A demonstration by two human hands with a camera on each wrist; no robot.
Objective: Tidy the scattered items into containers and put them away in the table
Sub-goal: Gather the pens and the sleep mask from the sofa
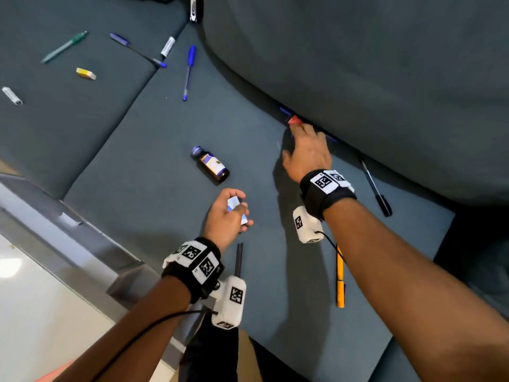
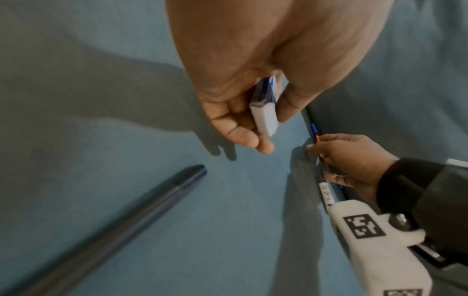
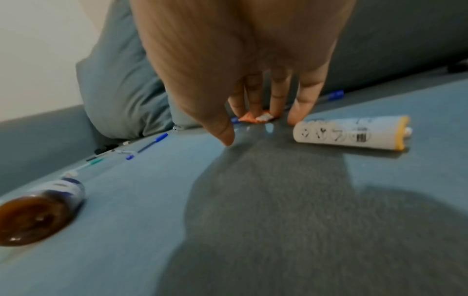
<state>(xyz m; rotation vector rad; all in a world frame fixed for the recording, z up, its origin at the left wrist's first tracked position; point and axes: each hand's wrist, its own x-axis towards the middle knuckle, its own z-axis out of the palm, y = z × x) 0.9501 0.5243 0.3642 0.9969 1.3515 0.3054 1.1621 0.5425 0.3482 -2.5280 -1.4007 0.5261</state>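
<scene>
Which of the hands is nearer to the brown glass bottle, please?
Left. The left hand is just below the brown glass bottle; the right hand is farther off, at the backrest crease.

A small white-and-blue eraser sits pinched in the left hand. A brown glass bottle with a blue cap lies on its side on the grey-blue sofa seat. A small orange-red item lies in the crease below the back cushion, at the right hand's fingertips. An orange pen, a black pen and several blue pens lie scattered flat.
</scene>
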